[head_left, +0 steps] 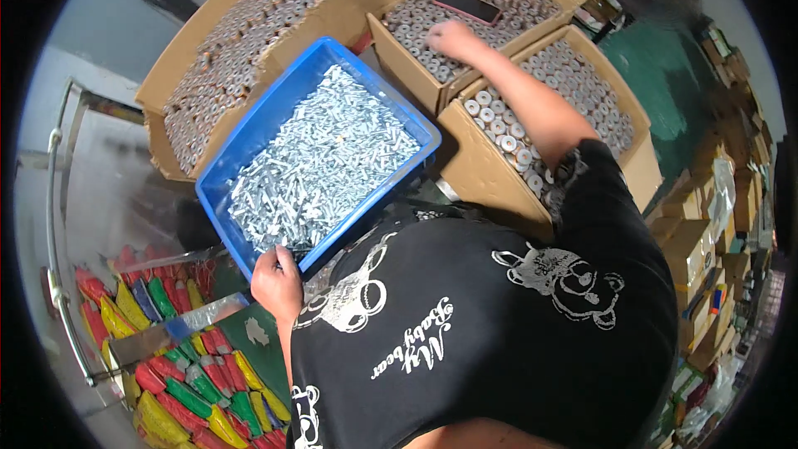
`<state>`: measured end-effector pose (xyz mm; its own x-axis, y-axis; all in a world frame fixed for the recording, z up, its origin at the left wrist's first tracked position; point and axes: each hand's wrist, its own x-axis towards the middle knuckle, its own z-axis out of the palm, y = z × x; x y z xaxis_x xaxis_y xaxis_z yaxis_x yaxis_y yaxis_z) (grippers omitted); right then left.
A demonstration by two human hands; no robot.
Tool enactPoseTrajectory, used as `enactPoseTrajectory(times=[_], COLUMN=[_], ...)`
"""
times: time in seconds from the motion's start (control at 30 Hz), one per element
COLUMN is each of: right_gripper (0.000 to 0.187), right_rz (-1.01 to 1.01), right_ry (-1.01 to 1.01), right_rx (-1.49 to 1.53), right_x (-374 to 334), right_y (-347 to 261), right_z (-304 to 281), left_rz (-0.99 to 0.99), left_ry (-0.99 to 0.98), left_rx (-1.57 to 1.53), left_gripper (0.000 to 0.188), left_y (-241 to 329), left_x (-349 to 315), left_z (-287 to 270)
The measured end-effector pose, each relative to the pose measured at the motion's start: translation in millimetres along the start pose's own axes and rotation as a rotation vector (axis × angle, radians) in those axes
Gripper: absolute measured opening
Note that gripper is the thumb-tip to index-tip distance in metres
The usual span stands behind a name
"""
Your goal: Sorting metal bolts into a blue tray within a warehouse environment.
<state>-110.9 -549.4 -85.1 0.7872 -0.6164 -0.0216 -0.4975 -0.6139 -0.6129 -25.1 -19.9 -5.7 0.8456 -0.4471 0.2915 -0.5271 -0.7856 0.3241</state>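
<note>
Blue bin (pixel 312 66) of metal pins (pixel 328 154) at my left hand (pixel 277 287), boxed cylinders (pixel 411 31) under my right hand (pixel 453 40) (both curled, grip unclear).

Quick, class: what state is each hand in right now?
Left hand: curled at the blue bin; its grip cannot be told.
Right hand: curled over the far middle carton; whether it holds anything cannot be told.

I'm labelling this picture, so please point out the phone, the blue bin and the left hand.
Phone (pixel 468 6): head view, middle of its dark upper face.
Blue bin (pixel 270 115): head view, inner left wall.
Left hand (pixel 278 284): head view, middle of the hand.
</note>
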Motion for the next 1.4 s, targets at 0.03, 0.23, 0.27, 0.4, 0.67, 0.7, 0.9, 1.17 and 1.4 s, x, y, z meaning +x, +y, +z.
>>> enactPoseTrajectory(times=[0.03, 0.23, 0.27, 0.4, 0.67, 0.7, 0.9, 1.17, 1.4], right_gripper=[0.030, 0.027, 0.027, 0.030, 0.026, 0.029, 0.032, 0.026, 0.025], right_rz=[0.026, 0.010, -0.017, 0.092, 0.104, -0.023, -0.758, -0.457, -0.715], right_ry=[-0.080, -0.205, -0.170, -0.238, -0.239, -0.188, -0.038, 0.072, 0.215], right_rx=[-0.228, -0.548, -0.502, -0.536, 1.011, 0.959, -0.108, -0.746, -0.880], right_x=[13, 28, 24, 35, 37, 53, 117, 178, 182], right_y=[-1, 6, 9, 15, -61, -94, -387, -472, -427], right_z=[21, 52, 48, 51, -45, -44, 72, 155, 162], left_rz=[-0.011, 0.033, 0.030, 0.027, 0.054, 0.072, 0.064, 0.273, 0.451], left_ry=[-0.001, 0.057, 0.044, 0.073, 0.083, 0.068, 0.029, 0.111, 0.245], left_rx=[-0.002, -0.008, -0.012, -0.035, -0.092, -0.108, -0.165, -0.213, -0.175], left_gripper=[0.027, 0.025, 0.025, 0.028, 0.024, 0.024, 0.026, 0.025, 0.016], left_y=[0, -1, 0, -3, -8, -7, -11, -30, -29], left_x=[-2, -3, -3, -2, -4, -2, -1, 2, 6], left_z=[-2, -7, -9, -10, -14, -14, -12, -6, -8])
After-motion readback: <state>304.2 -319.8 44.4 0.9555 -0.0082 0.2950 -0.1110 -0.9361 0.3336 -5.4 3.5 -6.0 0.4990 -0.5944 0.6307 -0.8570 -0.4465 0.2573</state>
